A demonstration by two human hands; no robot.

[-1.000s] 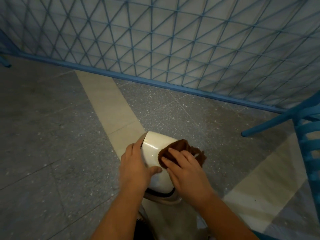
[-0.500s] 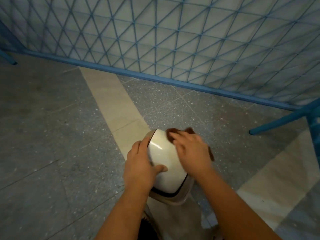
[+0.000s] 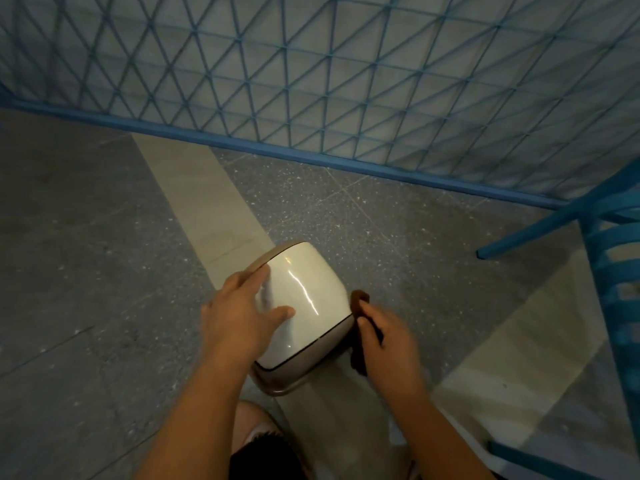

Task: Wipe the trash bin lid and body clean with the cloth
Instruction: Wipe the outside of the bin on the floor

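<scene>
The person's 2 forearms are bare, with no sleeves showing; dark shorts (image 3: 263, 455) cover the lap.

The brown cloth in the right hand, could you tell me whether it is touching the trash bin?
Touching. The head view shows the brown cloth, held by the right hand, against the right side of the trash bin, no floor visible between them.

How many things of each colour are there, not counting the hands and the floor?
White: 1, the trash bin
Brown: 1, the cloth
Blue: 2, the mesh fence and the chair
Total: 4
</scene>
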